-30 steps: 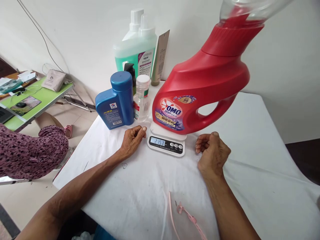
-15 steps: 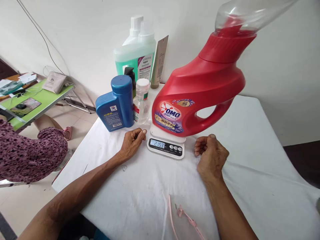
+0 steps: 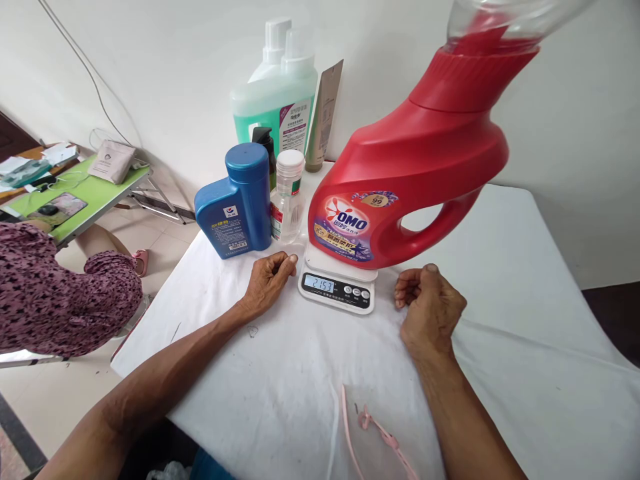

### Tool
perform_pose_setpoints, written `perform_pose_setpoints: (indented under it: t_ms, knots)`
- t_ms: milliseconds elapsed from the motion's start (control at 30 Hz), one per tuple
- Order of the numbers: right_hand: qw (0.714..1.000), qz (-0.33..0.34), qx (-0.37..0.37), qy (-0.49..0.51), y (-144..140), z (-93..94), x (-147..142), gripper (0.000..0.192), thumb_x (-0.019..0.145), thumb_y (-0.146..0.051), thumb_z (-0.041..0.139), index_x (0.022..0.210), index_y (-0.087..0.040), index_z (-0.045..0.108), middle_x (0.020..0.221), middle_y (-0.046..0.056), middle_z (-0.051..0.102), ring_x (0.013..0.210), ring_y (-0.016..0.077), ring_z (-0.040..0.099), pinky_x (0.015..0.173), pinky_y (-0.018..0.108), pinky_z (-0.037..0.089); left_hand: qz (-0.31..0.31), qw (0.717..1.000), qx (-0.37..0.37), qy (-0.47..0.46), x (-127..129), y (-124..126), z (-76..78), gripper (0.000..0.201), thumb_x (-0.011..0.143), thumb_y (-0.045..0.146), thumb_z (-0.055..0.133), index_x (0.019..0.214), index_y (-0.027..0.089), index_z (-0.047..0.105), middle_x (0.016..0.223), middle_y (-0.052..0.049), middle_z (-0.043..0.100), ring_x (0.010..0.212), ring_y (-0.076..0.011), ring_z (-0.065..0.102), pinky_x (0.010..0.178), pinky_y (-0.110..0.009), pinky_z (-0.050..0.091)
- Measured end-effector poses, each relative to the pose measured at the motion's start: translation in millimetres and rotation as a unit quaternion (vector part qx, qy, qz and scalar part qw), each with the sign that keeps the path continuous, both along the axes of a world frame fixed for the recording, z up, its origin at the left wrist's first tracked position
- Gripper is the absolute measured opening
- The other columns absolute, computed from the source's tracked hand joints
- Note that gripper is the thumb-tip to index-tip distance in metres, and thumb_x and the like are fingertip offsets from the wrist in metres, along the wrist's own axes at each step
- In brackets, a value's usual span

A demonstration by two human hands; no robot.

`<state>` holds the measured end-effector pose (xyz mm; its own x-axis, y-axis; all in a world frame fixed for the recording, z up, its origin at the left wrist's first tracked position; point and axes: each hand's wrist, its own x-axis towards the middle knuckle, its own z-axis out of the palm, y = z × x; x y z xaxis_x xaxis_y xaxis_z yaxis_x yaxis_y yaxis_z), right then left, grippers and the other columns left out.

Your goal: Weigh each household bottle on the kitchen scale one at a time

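Note:
A large red OMO laundry detergent bottle (image 3: 395,160) stands on a white digital kitchen scale (image 3: 345,303), whose display reads 2153. Upside down over the bottle's red cap sits a clear container (image 3: 520,23), cut off by the top of the view. My left hand (image 3: 267,283) rests on the cloth just left of the scale, fingers curled in and nothing visible in them. To the scale's right my right hand (image 3: 431,307) lies on its edge, loosely curled and holding nothing that I can see. Neither hand touches the scale or bottle.
Behind my left hand stand a blue bottle (image 3: 233,207), a clear white-capped bottle (image 3: 287,200), a dark pump bottle (image 3: 263,139), green liquid jugs (image 3: 270,100) and a beige tube (image 3: 324,117). Pink straps (image 3: 377,430) lie in front. Another person (image 3: 70,293) sits at left near a green table (image 3: 95,197).
The camera view has shifted slightly, so everything appears a little to the right and higher. Both hands, the bottle and the scale keep their places, and the reading is the same.

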<state>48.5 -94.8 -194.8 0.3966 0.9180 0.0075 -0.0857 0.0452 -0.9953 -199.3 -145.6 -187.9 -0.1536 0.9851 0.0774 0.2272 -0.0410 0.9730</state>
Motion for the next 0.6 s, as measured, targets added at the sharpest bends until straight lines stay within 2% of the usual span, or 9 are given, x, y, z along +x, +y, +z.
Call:
perform_pose_setpoints:
  t_ms: [267, 500, 600]
  knots:
    - [1.000, 0.001, -0.003, -0.007, -0.2, -1.8, 1.1, 0.048, 0.089, -0.059, 0.071, 0.062, -0.020, 0.065, 0.056, 0.001, 0.057, 0.044, 0.0113, 0.046, 0.037, 0.027, 0.032, 0.001, 1.000, -0.005, 0.007, 0.4, -0.4, 1.3, 0.058, 0.099, 0.067, 0.055, 0.068, 0.018, 0.057, 0.055, 0.004, 0.044, 0.054, -0.0101, 0.037, 0.054, -0.027, 0.029]
    - [1.000, 0.003, -0.012, -0.015, -0.3, -4.2, 0.6, 0.055, 0.084, -0.070, 0.071, 0.064, -0.020, 0.064, 0.055, -0.001, 0.056, 0.043, 0.0103, 0.045, 0.037, 0.026, 0.032, 0.002, 1.000, -0.007, 0.002, 1.2, -0.3, 1.7, 0.057, 0.098, 0.067, 0.055, 0.068, 0.018, 0.056, 0.055, 0.005, 0.042, 0.053, -0.0099, 0.036, 0.053, -0.027, 0.027]
    - [1.000, 0.008, -0.001, -0.021, -1.3, -4.1, 3.6, 0.055, 0.086, -0.072, 0.069, 0.068, -0.020, 0.064, 0.058, -0.002, 0.057, 0.047, 0.0110, 0.048, 0.042, 0.026, 0.036, 0.004, 1.000, -0.007, 0.004, 0.8, -0.4, 0.8, 0.057, 0.098, 0.067, 0.054, 0.068, 0.019, 0.056, 0.054, 0.005, 0.041, 0.052, -0.0099, 0.035, 0.052, -0.027, 0.027]
